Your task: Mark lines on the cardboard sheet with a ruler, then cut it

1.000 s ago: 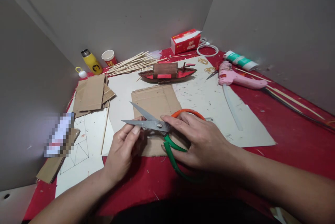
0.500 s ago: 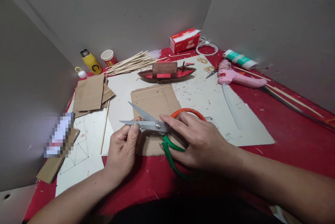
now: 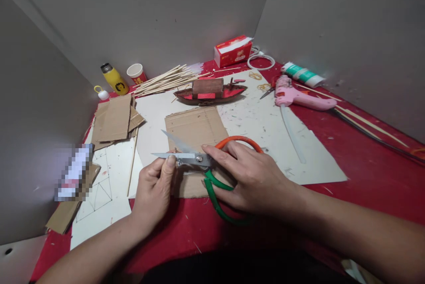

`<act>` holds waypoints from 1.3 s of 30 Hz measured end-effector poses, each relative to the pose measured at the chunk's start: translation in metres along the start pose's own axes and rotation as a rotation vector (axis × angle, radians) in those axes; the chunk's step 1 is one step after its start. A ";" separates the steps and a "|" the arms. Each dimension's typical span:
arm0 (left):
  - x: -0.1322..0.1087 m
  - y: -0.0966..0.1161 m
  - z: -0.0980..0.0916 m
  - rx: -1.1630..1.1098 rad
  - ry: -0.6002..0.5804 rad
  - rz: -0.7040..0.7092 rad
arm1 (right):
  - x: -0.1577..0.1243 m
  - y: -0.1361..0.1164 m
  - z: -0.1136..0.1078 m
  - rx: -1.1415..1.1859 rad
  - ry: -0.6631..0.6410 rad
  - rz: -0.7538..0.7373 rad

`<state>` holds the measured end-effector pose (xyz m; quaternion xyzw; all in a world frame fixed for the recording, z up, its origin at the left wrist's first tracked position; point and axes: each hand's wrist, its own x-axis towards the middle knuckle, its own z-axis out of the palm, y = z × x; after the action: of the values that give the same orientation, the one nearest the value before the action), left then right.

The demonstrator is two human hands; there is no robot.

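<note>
Right hand holds scissors, blades pointing leftward from it.

scissors over cardboard sheet | boat behind sheet | glue gun right of boat | bottle left of cup

Between the forearms, the near red tabletop leaves room to pass. Ahead, the left hand, right hand and spread scissors block the middle; the model boat stands across the far side. White paper gives a flat lane rightward, until the glue stick and pink glue gun.
</note>
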<state>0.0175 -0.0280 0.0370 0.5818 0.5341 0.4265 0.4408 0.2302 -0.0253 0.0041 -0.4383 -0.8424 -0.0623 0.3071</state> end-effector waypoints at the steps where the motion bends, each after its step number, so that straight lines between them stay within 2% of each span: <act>1: 0.000 0.000 0.000 0.003 0.002 -0.001 | 0.000 0.000 0.000 -0.001 0.001 0.001; 23: 0.002 0.000 -0.001 0.002 -0.007 -0.076 | 0.001 0.001 0.001 -0.043 0.023 -0.001; 39: 0.003 -0.010 0.000 -0.184 -0.043 -0.250 | 0.001 0.001 0.002 -0.051 0.036 -0.005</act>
<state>0.0153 -0.0248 0.0275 0.4770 0.5514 0.4030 0.5532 0.2296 -0.0234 0.0033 -0.4425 -0.8360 -0.0923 0.3109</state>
